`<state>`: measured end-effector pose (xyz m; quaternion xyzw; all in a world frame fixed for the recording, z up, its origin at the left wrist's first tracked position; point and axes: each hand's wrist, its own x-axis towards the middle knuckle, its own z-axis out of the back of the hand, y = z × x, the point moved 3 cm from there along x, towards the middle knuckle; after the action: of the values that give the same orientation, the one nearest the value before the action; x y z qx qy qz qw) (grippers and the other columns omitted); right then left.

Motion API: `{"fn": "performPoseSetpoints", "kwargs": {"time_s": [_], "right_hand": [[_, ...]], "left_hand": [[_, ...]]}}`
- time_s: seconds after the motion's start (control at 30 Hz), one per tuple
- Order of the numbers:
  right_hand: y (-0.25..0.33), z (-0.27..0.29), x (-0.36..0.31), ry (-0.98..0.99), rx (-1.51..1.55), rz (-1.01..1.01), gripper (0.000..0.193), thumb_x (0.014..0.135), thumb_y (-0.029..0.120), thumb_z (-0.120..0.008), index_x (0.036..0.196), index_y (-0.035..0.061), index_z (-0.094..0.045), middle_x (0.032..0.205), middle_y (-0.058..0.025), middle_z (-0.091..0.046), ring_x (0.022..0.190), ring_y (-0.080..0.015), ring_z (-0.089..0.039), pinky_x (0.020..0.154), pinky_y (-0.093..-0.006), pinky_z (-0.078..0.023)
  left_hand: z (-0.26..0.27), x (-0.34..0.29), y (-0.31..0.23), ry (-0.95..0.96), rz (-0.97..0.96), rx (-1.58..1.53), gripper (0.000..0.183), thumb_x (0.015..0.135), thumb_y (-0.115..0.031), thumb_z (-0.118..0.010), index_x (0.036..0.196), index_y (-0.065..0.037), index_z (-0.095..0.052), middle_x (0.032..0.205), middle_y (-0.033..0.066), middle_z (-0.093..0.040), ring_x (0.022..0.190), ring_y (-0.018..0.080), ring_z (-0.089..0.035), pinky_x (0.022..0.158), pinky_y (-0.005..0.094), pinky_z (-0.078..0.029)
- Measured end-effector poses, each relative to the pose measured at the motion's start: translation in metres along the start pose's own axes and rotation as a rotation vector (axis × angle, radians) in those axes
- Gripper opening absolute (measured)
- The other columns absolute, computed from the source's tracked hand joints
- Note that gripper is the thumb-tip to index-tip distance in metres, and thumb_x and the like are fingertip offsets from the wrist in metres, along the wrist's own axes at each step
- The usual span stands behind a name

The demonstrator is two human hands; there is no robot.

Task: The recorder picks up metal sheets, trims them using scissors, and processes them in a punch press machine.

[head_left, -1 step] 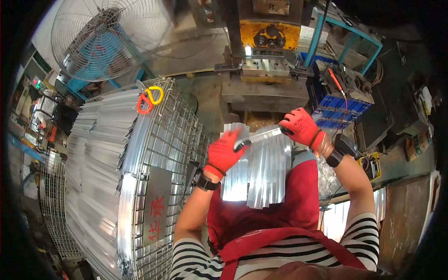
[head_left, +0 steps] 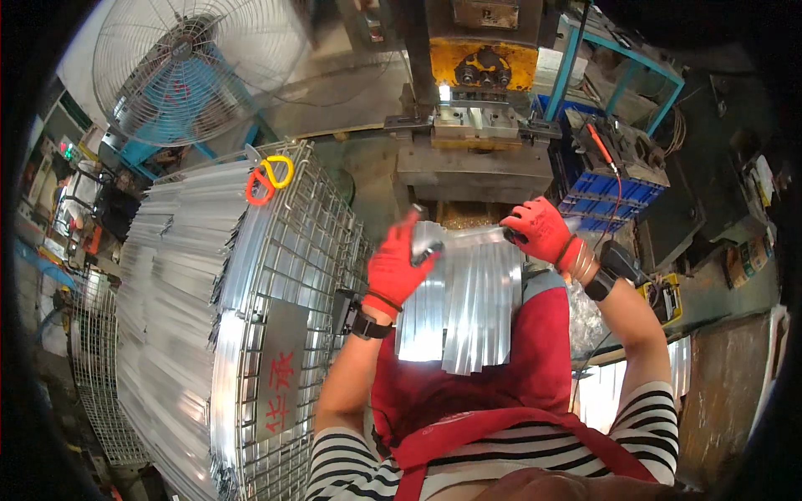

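Observation:
In a red glove with dark fingertips, my right hand [head_left: 541,231] grips a thin silvery metal strip [head_left: 472,238], blurred by motion. The strip runs level above a fanned stack of similar metal strips [head_left: 478,309] that lies across my lap on a red apron [head_left: 539,334]. My left hand [head_left: 395,271], gloved the same way, is at the strip's left end. Its index finger points up and away from the thumb, so the hand looks open. Whether the thumb still touches the strip cannot be made out.
A wire cage [head_left: 284,259] full of long metal strips stands at my left, with scissors [head_left: 269,179] with red and yellow handles on top. Ahead is a press machine [head_left: 474,125]. Blue crates [head_left: 614,196] stand at the right, and a large fan [head_left: 180,75] at far left.
My left hand has opened from around the strip's left end, its index finger lifting upward. The strip has shifted rightward and now blurs, with my right hand still on it.

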<state>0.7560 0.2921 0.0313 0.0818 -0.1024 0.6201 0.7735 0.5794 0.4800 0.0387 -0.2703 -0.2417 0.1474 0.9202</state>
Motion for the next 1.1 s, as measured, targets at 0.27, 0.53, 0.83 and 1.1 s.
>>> {"fn": "performPoseSetpoints", "kwargs": {"time_s": [0.27, 0.53, 0.83, 1.1], "right_hand": [[-0.062, -0.059, 0.012, -0.606, 1.041, -0.641, 0.02, 0.074, 0.02, -0.065, 0.076, 0.0012, -0.057, 0.06, -0.0056, -0.054, 0.056, -0.0096, -0.049, 0.055, -0.0286, -0.042], [-0.04, -0.073, 0.041, -0.619, 1.17, -0.776, 0.018, 0.075, 0.014, -0.059, 0.064, 0.0004, -0.053, 0.055, 0.006, -0.046, 0.053, -0.0034, -0.039, 0.046, -0.023, -0.033], [-0.041, -0.064, 0.054, -0.653, 1.304, -0.752, 0.018, 0.075, 0.015, -0.062, 0.061, 0.008, -0.054, 0.059, 0.0097, -0.043, 0.054, -0.0019, -0.036, 0.048, -0.0206, -0.031], [-0.053, -0.081, 0.066, -0.677, 1.586, -0.734, 0.007, 0.073, 0.01, -0.06, 0.071, 0.0053, -0.065, 0.067, 0.0047, -0.058, 0.062, -0.0051, -0.05, 0.058, -0.0224, -0.04]], "left_hand": [[-0.097, -0.008, 0.006, 0.461, 0.567, -1.497, 0.038, 0.087, -0.033, -0.049, 0.116, -0.01, -0.043, 0.077, 0.0031, -0.054, 0.062, 0.0164, -0.056, 0.054, 0.0303, -0.049], [-0.105, 0.001, -0.027, 0.319, -0.085, -0.983, 0.054, 0.076, -0.026, -0.052, 0.123, -0.005, -0.037, 0.106, 0.0098, -0.046, 0.088, 0.0178, -0.038, 0.073, 0.0286, -0.031], [-0.12, 0.002, -0.025, 0.699, 0.305, -1.383, 0.056, 0.075, -0.007, -0.052, 0.128, -0.004, -0.033, 0.111, 0.0103, -0.052, 0.076, 0.0187, -0.061, 0.058, 0.0238, -0.047], [-0.119, 0.023, -0.032, 0.544, 0.699, -1.592, 0.027, 0.089, -0.033, -0.044, 0.102, -0.011, -0.05, 0.088, 0.0068, -0.061, 0.056, 0.0149, -0.06, 0.036, 0.0216, -0.041]]}}
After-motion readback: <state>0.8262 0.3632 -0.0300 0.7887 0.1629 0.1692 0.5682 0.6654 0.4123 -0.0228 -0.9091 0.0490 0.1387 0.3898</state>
